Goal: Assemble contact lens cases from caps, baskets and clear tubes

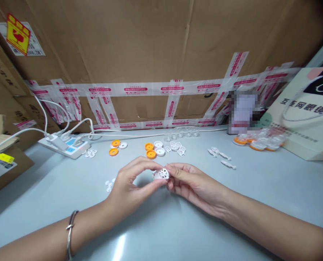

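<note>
Both hands meet above the middle of the bench. The left hand and the right hand each pinch, thumb and fingertips closed, one small white perforated disc held just off the surface. Only the fingertips grip it, so the disc could well slip or spring free and drop among the tiny white bits just to its left, where it would be hard to pick out. Loose orange caps and white caps lie behind it toward the far edge, and a sweeping wrist might scatter them. The pale grey bench is glossy and walled by taped cardboard. A power strip sits near the far left corner and a printed white box at the far right.
</note>
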Tool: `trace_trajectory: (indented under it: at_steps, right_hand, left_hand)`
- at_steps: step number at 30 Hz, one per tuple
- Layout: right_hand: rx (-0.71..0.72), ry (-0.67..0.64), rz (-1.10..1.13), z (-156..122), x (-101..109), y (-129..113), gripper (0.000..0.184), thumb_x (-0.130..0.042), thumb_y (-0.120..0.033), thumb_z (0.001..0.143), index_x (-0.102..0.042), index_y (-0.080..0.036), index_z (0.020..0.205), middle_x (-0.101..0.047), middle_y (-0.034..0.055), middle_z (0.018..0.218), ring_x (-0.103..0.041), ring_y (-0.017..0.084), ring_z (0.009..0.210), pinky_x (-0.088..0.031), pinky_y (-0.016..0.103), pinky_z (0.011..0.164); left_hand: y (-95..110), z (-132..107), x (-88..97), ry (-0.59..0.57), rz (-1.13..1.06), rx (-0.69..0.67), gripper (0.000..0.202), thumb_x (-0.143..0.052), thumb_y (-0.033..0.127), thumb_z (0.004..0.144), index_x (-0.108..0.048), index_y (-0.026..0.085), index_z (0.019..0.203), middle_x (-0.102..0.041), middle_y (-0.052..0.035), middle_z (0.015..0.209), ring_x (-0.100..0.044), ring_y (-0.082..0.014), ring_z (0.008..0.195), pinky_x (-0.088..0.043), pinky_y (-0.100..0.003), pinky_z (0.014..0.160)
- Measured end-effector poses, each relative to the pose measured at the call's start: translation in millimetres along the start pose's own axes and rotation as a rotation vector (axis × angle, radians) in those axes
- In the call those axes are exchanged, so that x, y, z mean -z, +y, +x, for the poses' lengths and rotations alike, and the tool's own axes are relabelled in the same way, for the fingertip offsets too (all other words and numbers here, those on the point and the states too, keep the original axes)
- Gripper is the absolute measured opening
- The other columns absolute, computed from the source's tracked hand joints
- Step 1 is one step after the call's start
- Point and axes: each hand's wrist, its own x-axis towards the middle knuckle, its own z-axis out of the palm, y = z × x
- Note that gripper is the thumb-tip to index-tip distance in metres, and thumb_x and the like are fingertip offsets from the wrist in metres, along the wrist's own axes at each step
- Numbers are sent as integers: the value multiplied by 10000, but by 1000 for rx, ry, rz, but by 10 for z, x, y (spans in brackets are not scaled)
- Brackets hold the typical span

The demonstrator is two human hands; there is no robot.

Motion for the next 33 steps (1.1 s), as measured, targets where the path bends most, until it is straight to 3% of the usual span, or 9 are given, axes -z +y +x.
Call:
trace_trajectory:
  at_steps: [9, 14, 17, 20, 26, 33]
  right_hand:
    - [-88, 124, 84, 63, 56, -22, 127, -614, -231, 785, -627, -108, 759, -657, 47, 690, -631, 92, 619, -507, 199, 627]
    - [-114, 162, 93, 64, 58, 2, 170, -588, -282, 799, -609, -119, 756, -572, 3, 613, -521, 54, 534, -422, 163, 523]
    - [-60, 111, -80, 25, 21, 28, 263, -681, -376, 712, -578, -137, 676, -463, -53, 529, -341, 33, 464, -274, 163, 447]
    - [15, 82, -282, -15, -10, 24, 314, -734, -414, 635, -581, -140, 647, -408, -72, 515, -248, 45, 483, -196, 202, 463]
    - [56, 117, -395, -61, -4, -32, 321, -696, -465, 659, -606, -160, 705, -388, -70, 554, -237, 63, 514, -178, 235, 504]
    - [106, 137, -467, -70, 13, -25, 331, -646, -491, 697, -630, -168, 764, -470, -33, 663, -287, 69, 549, -220, 243, 541]
  left_hand:
    - [-55, 26, 10, 10, -33, 142, 134, -676, 170, 723, -678, 157, 857, -684, -34, 805, -617, -139, 740, -495, -257, 696]
    - [-84, 9, 15, -21, 3, 53, 143, -665, 144, 736, -675, 158, 878, -675, -31, 803, -607, -121, 725, -501, -232, 681]
    - [-102, 6, 7, -62, 14, -28, 164, -649, 116, 751, -670, 161, 907, -672, -33, 823, -620, -117, 757, -507, -222, 707]
    - [-114, 10, 4, -64, 25, -91, 175, -645, 118, 757, -666, 157, 926, -668, -42, 821, -628, -117, 746, -519, -216, 684]
    - [-99, 21, 36, -2, 73, -139, 241, -700, 130, 708, -657, 155, 943, -680, -44, 802, -636, -129, 722, -537, -236, 672]
    - [-62, 22, 51, 19, 38, -150, 151, -629, 58, 755, -667, 171, 846, -708, -25, 771, -656, -124, 697, -538, -225, 650]
